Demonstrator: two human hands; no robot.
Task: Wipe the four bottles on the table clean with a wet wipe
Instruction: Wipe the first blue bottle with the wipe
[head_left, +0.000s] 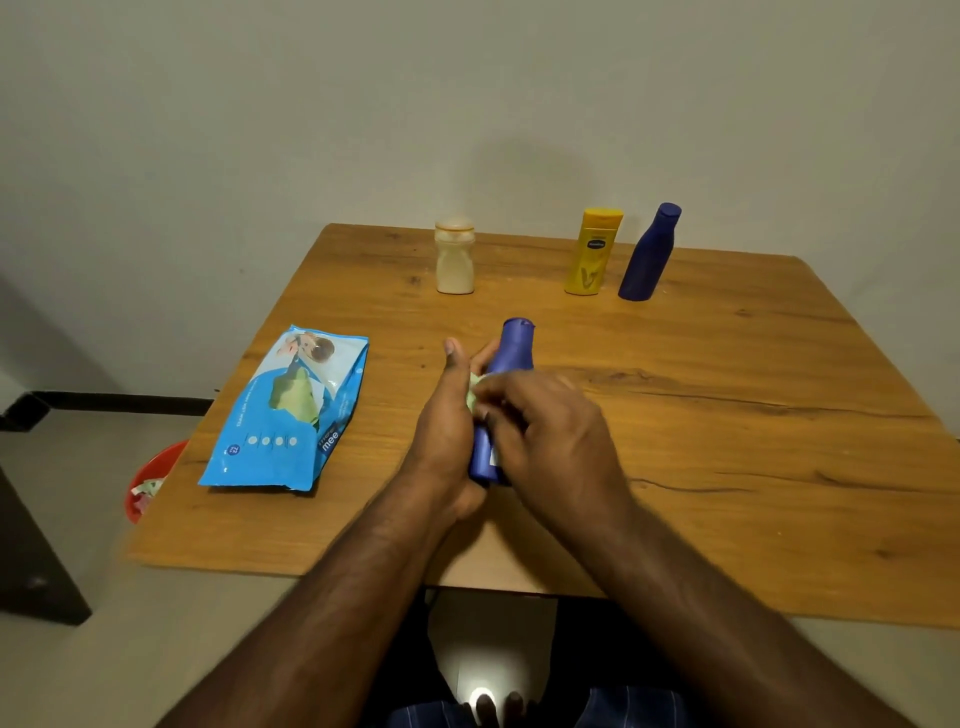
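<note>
Bottle in hand: blue bottle (511, 358), held above worktop (727, 395) centre, cap toward far edge.
Left hand (447, 431): clamped on its base, steadying it.
Right hand (550, 431): pressing wet wipe (474, 391) on body, rubbing judged.
Others: cream bottle (455, 257), yellow bottle (593, 252), second blue bottle (649, 254) along far edge, judged awaiting turn.
Wipes pack (288, 410): near left edge, within reach.

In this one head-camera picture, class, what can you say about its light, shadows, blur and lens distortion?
Head view: dim, warm indoor light; a soft, broad shadow on the wall behind the table; the far blue bottle and yellow bottle seem to lean, probably wide-angle distortion; both hands look slightly soft; a bright glare patch sits on the floor below.
</note>
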